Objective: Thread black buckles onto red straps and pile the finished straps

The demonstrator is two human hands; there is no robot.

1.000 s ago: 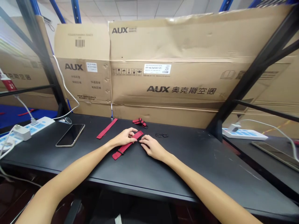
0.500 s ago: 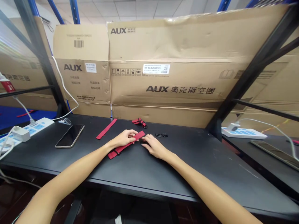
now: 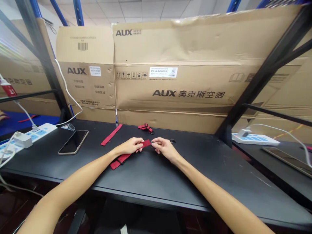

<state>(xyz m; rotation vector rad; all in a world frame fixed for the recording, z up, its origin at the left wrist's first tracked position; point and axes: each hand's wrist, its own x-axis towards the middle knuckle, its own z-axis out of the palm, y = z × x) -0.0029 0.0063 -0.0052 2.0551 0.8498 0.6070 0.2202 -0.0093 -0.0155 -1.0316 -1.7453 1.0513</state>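
A red webbing strap (image 3: pixel 126 156) is pinched in my left hand (image 3: pixel 133 146), its free end poking out past the fingertips toward the right. A black slide buckle (image 3: pixel 119 161) is threaded on the strap's near-left part. My right hand (image 3: pixel 163 148) has its fingers closed on a small black buckle (image 3: pixel 152 143), mostly hidden by the fingertips, just beside the strap's end. Past that hand lie black buckles (image 3: pixel 172 141), partly covered by it. Farther back rests a red strap with black buckles (image 3: pixel 146 128), and to its left a plain red strap (image 3: pixel 111 134).
A phone (image 3: pixel 73 142) lies on the black table (image 3: pixel 136 185) at left, near a white power strip (image 3: pixel 46 130) with cables. Cardboard panels (image 3: pixel 195 65) stand along the back edge. Dark metal posts (image 3: pixel 243 94) flank the table. Another person's hand (image 3: pixel 3 115) shows at far left.
My right hand has lifted the small black buckle up to the strap's end. My left hand's grip sits closer to that end. Another person's hand has appeared at far left.
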